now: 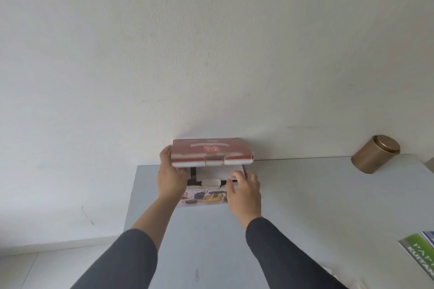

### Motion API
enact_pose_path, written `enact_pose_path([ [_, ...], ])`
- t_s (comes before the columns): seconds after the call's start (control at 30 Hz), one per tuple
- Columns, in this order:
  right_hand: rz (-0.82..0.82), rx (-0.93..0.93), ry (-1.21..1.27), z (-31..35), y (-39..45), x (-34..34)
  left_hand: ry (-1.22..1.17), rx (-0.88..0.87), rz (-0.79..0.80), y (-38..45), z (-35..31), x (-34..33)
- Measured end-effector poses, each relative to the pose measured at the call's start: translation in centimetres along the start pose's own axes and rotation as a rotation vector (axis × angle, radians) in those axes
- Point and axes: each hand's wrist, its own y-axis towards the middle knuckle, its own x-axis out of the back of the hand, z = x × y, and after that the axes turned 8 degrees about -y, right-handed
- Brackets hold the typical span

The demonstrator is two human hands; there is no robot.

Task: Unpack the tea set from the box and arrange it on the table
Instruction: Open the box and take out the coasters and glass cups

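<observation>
A grey counter point(211, 241) runs out from a white wall point(211, 42), and the tea set box point(206, 197) sits on it near its far left corner, close against the wall. At about nine o'clock of the box, the left hand point(170, 178) comes in on a dark sleeve point(122, 260) and grips the left end of the raised red lid point(212, 151), thumb under the edge and fingers curled round it — the lid is tipped up and back toward the wall, its folded front flaps blurred. The front panel of the box shows printed pictures of a teapot and cups; what lies inside is not clear. At about three o'clock of the box, the right hand point(244, 191) rests at the front right corner with fingers loosely bent, touching the rim without closing round anything. Farther out at two o'clock, well apart, a round gold tin point(375, 153) stands by the wall. At four o'clock, a green-and-white booklet point(420, 253) lies at the counter's right edge.
</observation>
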Motion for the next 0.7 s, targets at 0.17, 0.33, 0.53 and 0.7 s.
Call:
enact_pose_path([
  [0.17, 0.18, 0.013, 0.036, 0.2, 0.9, 1.3, 0.038, 0.23, 0.115, 0.1, 1.3, -0.3],
  [0.33, 0.218, -0.01, 0.07, 0.4, 0.2, 2.1, 0.117, 0.252, 0.187, -0.2, 1.5, 0.2],
  [0.53, 0.222, -0.069, 0.071, 0.1, -2.4, 3.7, 0.163, 0.237, 0.199, -3.1, 1.2, 1.1],
  [0.7, 0.223, -0.051, 0.015, -0.5, -5.0, 5.9, 0.285, 0.219, 0.219, -7.2, 1.1, 2.3],
])
